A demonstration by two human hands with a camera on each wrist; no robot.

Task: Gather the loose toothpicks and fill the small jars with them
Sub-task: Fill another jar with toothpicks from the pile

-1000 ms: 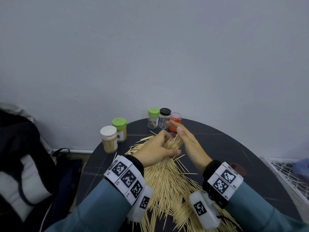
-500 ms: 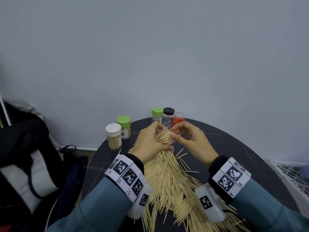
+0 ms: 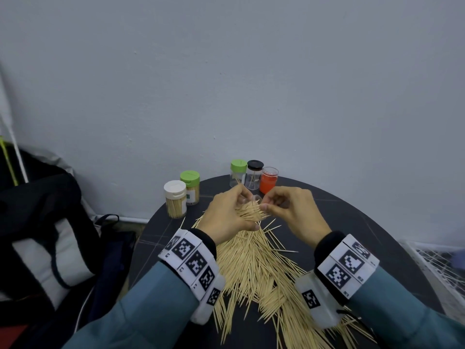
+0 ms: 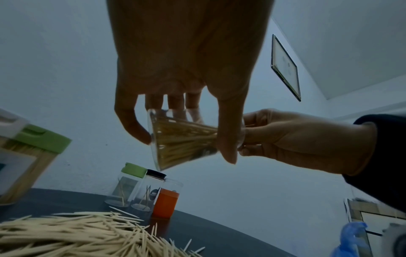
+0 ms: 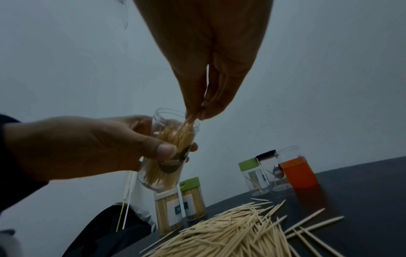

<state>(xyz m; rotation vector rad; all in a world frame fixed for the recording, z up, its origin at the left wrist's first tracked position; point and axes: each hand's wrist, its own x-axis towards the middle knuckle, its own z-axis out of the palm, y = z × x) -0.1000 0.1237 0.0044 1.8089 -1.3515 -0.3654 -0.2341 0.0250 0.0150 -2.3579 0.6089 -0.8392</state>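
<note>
A big pile of toothpicks lies on the table, near the person. Two full jars stand at the back left, and three more jars stand in a row at the far edge. A bag sits left of the table.

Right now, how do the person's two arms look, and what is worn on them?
Both arms wear blue-grey sleeves with black inner cuffs. Each wrist carries a white band printed with square black-and-white markers, and a white, rounded camera unit with its own marker hangs under it. The left hand and the right hand are bare.
</note>
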